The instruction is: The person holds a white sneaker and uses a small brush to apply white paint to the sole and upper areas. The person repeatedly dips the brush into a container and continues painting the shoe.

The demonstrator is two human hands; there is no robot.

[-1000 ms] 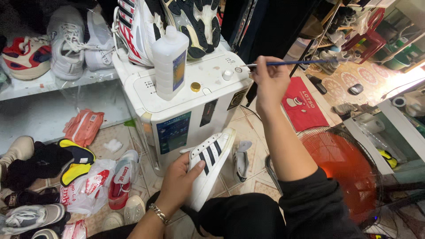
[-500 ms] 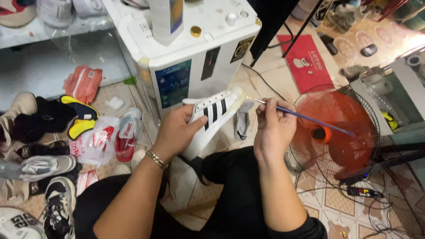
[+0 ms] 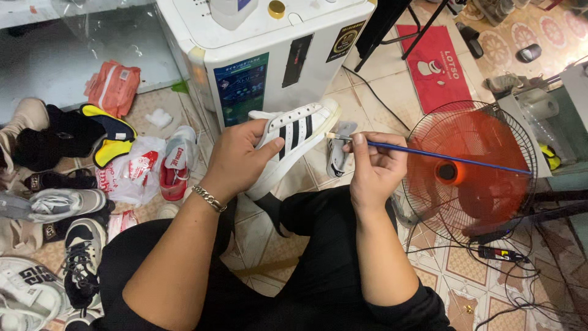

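- The left hand (image 3: 236, 153) is clamped on a white sneaker (image 3: 294, 138) with black side stripes, thumb across the upper, holding it sole-side away, above the lap and just in front of a white machine (image 3: 269, 61).
- The right hand (image 3: 373, 168) has its fingers pinched together on a thin blue brush (image 3: 429, 153); the handle runs out to the right across the front of an orange fan (image 3: 471, 165), and the pale bristle tip sits just beside the sneaker's toe end, apart from it by a sliver or barely touching; I cannot tell which.
- Step in hand, as I judge it: fine touch-up of the toe or sole edge, with the brush brought up to the shoe for a stroke.
- The next move likely calls for a steady left grip, the shoe tilted so the toe edge faces the tip, and short light strokes kept off the black stripes.
- A cap (image 3: 277, 8) and the base of a bottle (image 3: 233, 9) stand on top of the machine, within reach if the brush needs reloading.
- Around on the tiled floor (image 3: 275, 239): loose shoes at the left, among them a grey trainer (image 3: 58, 202), a red-and-white shoe (image 3: 174, 162) and an orange packet (image 3: 113, 86); a red mat (image 3: 438, 67) lies beyond the fan.
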